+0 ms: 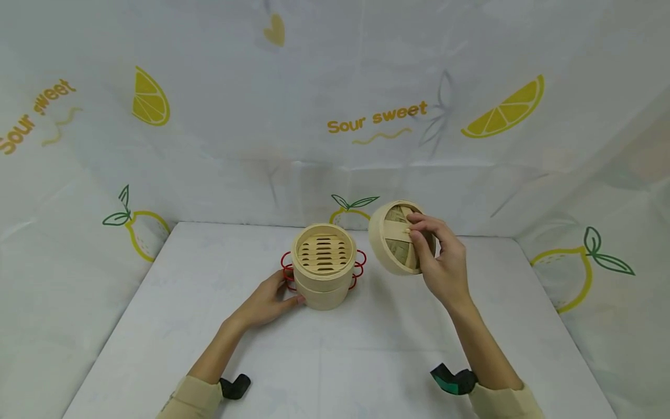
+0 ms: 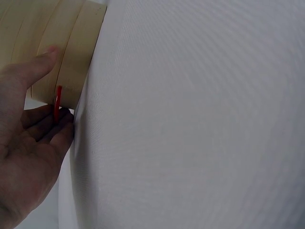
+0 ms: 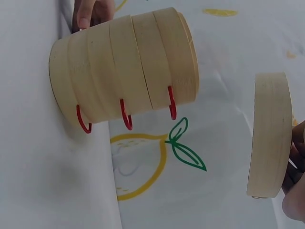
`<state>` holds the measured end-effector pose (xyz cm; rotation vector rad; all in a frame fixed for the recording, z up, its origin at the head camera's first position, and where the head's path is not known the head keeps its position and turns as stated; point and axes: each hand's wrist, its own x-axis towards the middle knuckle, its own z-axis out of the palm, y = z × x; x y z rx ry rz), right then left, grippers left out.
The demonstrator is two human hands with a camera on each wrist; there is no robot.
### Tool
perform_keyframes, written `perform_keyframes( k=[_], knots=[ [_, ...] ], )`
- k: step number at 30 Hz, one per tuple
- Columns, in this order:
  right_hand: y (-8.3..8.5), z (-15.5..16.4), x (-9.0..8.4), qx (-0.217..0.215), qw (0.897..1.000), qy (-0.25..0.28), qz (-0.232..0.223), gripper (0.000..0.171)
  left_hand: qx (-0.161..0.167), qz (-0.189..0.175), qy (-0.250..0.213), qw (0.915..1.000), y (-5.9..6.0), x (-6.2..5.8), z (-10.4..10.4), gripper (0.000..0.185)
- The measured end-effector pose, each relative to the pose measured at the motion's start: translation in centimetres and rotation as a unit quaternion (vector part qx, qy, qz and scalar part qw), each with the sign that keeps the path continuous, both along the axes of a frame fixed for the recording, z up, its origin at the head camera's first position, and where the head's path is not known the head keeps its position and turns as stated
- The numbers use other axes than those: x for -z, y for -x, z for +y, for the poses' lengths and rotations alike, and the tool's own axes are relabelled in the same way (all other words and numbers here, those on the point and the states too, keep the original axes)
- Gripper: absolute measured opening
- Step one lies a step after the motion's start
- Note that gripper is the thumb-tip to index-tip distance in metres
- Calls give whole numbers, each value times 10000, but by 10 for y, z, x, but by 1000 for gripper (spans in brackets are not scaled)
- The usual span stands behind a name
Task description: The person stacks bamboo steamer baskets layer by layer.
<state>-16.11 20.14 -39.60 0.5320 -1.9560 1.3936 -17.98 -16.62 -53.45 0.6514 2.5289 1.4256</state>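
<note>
A stack of bamboo steamer baskets (image 1: 324,285) with red loop handles stands upright on the table, its slatted top layer uncovered. My left hand (image 1: 269,299) holds the left side of the stack low down. In the left wrist view, the thumb (image 2: 40,67) lies against the bamboo wall and the fingers curl by a red handle (image 2: 58,102). To the right, my right hand (image 1: 442,253) pinches the small loop on top of the woven steamer lid (image 1: 387,247). That lid hangs tilted in the air, apart from the stack; the right wrist view shows its rim (image 3: 269,138) edge-on.
A white cloth covers the table (image 1: 319,372). Behind it and at both sides hangs a pale curtain (image 1: 235,192) printed with lemons and words. The table's back edge runs just behind the stack.
</note>
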Motion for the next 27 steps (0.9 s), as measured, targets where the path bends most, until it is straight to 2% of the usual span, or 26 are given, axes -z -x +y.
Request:
perform_keyframes(
  k=[15, 23, 27],
  knots=[
    [6, -20, -5, -197, 9998, -72, -44, 9, -38, -35, 31, 10000, 1, 0, 1, 68],
    [7, -28, -5, -253, 9996, -144, -62, 7, -7, 109, 77, 9999, 2, 2, 0, 67],
    [8, -30, -6, -246, 9995, -170, -64, 7, -22, 35, 94, 9999, 2, 1, 0, 68]
  ],
)
